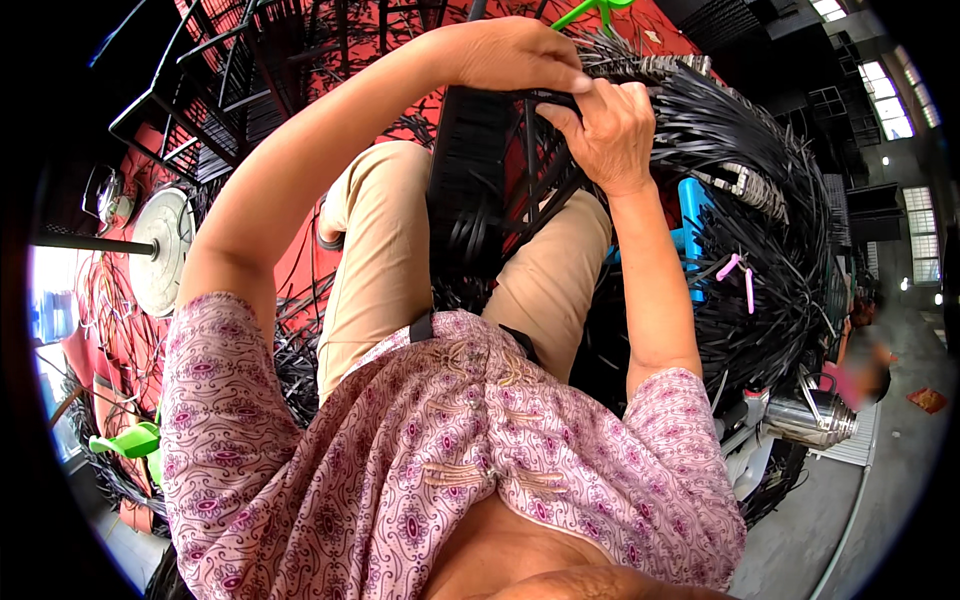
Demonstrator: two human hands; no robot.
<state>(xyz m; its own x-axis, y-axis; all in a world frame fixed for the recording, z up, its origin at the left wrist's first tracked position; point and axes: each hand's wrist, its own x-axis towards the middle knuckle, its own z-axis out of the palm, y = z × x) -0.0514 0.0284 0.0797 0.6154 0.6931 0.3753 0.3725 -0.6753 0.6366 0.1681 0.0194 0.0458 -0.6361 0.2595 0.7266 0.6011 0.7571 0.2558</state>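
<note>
Two sets of fingertips are touching near the upper end of a black frame. The left hand is arching over with its fingers drawn narrowly together, and the right hand is bending its fingers in to meet them, its thumb standing apart. Whether they are pinching anything, I cannot tell, since the knuckles are hiding the spot. The frame is sitting between creased beige trouser legs, its straight, slim bars and dark panel showing just below the fingers in the view; whether skin is touching it is not coming out clearly.

Beyond the right hand, a thick bundle of glossy, flat black strips is fanning in a broad curve, with a smooth light-blue plastic piece standing just beside the right forearm. A soft pink shirt, printed with purple swirls, is filling the lower middle. Farther out, a red floor covering is showing; at the lower right, a cylindrical metal flask is gleaming.
</note>
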